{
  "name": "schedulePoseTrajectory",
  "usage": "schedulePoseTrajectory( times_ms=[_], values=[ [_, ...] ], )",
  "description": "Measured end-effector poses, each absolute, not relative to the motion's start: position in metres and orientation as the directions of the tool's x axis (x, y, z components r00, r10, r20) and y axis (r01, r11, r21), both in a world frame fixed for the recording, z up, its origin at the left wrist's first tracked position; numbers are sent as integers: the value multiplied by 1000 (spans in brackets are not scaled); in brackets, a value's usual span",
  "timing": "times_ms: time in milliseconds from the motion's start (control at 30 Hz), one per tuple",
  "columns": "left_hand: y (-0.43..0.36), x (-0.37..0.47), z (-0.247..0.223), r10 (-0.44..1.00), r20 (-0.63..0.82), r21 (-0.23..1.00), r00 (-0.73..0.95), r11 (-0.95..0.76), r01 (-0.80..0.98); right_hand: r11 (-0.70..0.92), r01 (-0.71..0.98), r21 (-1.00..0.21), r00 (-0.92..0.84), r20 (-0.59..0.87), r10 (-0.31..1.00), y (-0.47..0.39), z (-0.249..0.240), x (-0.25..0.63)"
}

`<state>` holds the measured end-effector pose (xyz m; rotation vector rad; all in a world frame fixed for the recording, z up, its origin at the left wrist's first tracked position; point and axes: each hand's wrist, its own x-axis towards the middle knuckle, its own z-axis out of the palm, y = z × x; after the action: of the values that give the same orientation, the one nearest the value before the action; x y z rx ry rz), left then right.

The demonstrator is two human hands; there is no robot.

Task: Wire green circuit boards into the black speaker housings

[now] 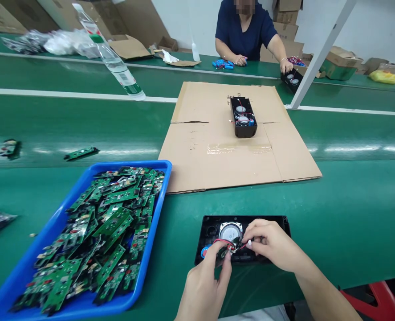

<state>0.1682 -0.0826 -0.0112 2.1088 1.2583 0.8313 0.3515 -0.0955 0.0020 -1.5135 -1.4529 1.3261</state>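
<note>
Both hands over the near speaker case (213, 229): left hand (205, 285) pinches a small green board (222, 253), right hand (270, 243) pinches its red wires (224, 243). Board not seated yet; tray (150, 249) left remains full.

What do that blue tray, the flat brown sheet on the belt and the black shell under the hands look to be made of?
The tray looks like glossy moulded plastic: smooth rounded rim, even blue. The sheet is matt corrugated cardboard, by its fold creases and tape strip. The shell seems matt black plastic, though the hands cover much of it.
</note>
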Motion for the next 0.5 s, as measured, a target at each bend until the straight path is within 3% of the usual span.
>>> schedulePoseTrajectory(
  times_ms=[133,233,367,500],
  values=[
    [-82,170,-8,916,93,731,389,-328,598,-352,-61,-934,-58,-348,936,-92,-3,353],
    [-83,174,-9,942,62,779,329,-252,575,-417,-115,-901,51,-425,904,-90,-8,349],
    [-84,179,-11,968,21,836,250,-154,526,-267,159,-951,103,-253,962,-90,-5,346],
    [-83,180,-11,969,57,851,240,-173,496,-1,475,-880,27,14,1000,-94,-5,346]
  ],
)
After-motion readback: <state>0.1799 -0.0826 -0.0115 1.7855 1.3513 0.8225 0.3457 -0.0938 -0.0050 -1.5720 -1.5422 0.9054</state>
